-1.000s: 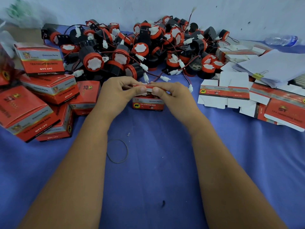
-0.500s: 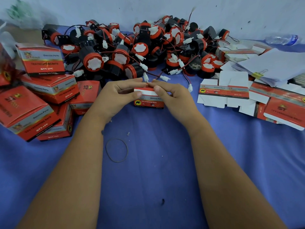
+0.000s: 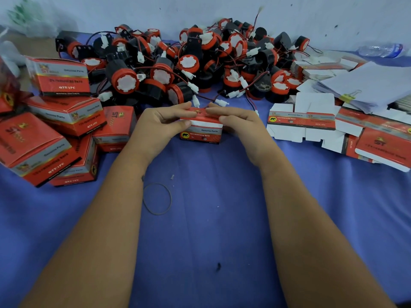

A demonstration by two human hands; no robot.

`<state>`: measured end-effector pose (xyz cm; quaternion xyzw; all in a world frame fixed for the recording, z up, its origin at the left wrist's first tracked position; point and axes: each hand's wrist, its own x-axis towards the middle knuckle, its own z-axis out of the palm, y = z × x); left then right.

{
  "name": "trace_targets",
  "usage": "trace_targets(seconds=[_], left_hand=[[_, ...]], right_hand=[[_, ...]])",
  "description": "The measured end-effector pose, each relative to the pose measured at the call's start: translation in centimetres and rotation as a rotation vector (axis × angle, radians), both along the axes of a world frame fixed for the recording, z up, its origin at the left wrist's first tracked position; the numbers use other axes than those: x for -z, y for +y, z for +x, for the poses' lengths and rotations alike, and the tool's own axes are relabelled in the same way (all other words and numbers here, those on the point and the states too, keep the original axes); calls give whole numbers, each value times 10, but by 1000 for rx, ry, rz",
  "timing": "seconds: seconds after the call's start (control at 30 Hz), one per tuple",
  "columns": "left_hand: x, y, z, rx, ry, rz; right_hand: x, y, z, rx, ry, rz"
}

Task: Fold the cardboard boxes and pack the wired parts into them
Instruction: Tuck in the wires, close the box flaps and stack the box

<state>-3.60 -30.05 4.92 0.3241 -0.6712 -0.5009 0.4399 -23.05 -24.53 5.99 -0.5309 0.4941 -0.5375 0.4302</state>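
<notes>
Right now I hold a small red cardboard box (image 3: 201, 130) between both hands on the blue cloth (image 3: 211, 218), just in front of me. My left hand (image 3: 159, 127) grips its left end, thumb curled onto the near face and fingers reaching over the top flap. My right hand (image 3: 240, 124) does the same at the right end, thumb on the upper edge and fingertips meeting my left ones on the red lid, which sits slightly raised so a white strip shows beneath it. The box's printed front, with a yellow elephant badge, faces me.

Behind the box lies a heap of wired parts (image 3: 189, 65), black and red round horns with white plugs on thin leads. To my left sit the folded boxes (image 3: 57, 130), tumbled against one another. To my right lie flat unfolded box blanks (image 3: 311, 121), beside a stack of white papers (image 3: 367, 85) held by a yellow binder clip (image 3: 350, 96). A rubber band (image 3: 157, 198) rests on the cloth near my left forearm.
</notes>
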Motion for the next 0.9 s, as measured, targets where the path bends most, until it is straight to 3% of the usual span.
trace_targets(seconds=[0.13,0.33,0.73,0.9], left_hand=[[0,1,0,-36,-25,34],[4,2,-7,-145,-235,-235],[2,7,-16,-253,-362,-330],[-11,14,-21,-509,-506,-575]], right_hand=[[3,0,-2,-22,-35,26],[-2,-1,2,-19,-2,60],[-2,-2,21,162,140,71],[2,-4,38,276,255,21]])
